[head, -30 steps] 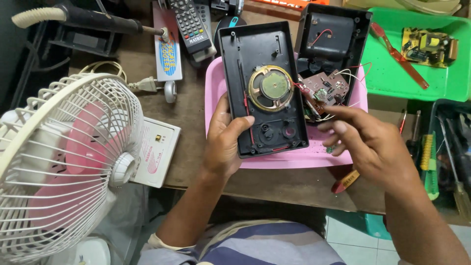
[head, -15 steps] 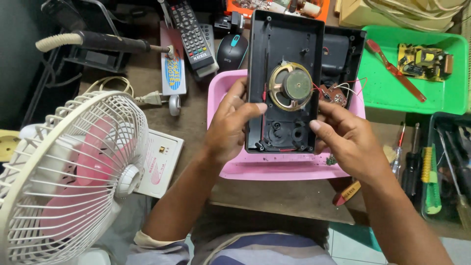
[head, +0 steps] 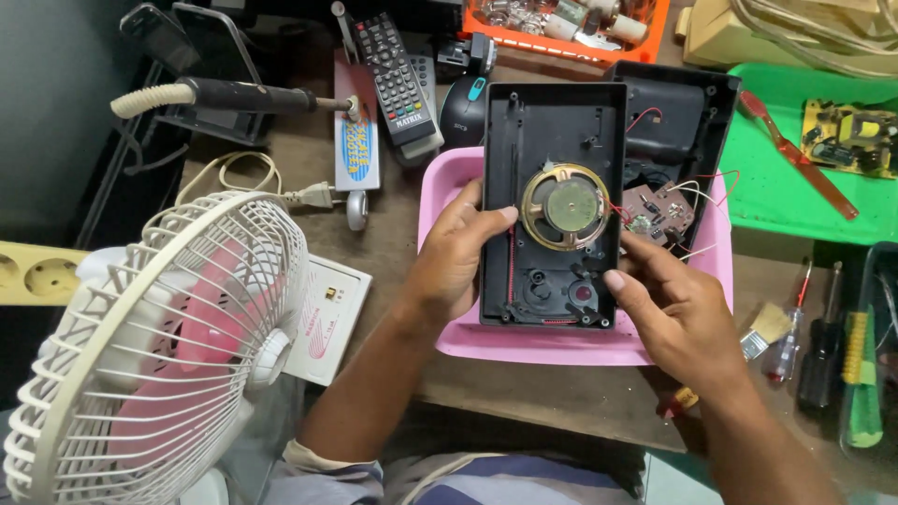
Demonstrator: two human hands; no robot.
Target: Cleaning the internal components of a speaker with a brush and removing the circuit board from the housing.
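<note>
Left hand [head: 456, 262] grips the left edge of the black plastic shell [head: 554, 201], thumb lying across the inside face towards the round speaker [head: 566, 206], fingers curled under; right hand [head: 675, 313] cups the lower right corner, thumb pressed on the rim, other fingers behind it. Shell sits over the pink tray [head: 538, 341], at about 1 o'clock from the person's chest.

Handling, as a judgement: shell looks light and stiff, thin-walled, likely to flex if squeezed mid-panel; take it by the long edges, as now. Speaker cone is fragile; keep thumbs off it. Thin red and white wires [head: 697, 187] run to a small brown circuit board [head: 659, 210] at 3 o'clock of the speaker, beside the second black half [head: 678, 108]; they would tear if the halves are pulled apart.

Packages and labels, left to right: white fan [head: 154, 365] at 8 o'clock; flat white box [head: 323, 318] with a red logo, just right of it; narrow blue-and-yellow printed packet [head: 357, 150] at 11 o'clock, beside the black remote [head: 400, 79]; orange tray [head: 566, 28] at 12 o'clock; green tray [head: 804, 201] at 2 o'clock holding a yellow-green board [head: 851, 131], its markings too small to read.
</note>
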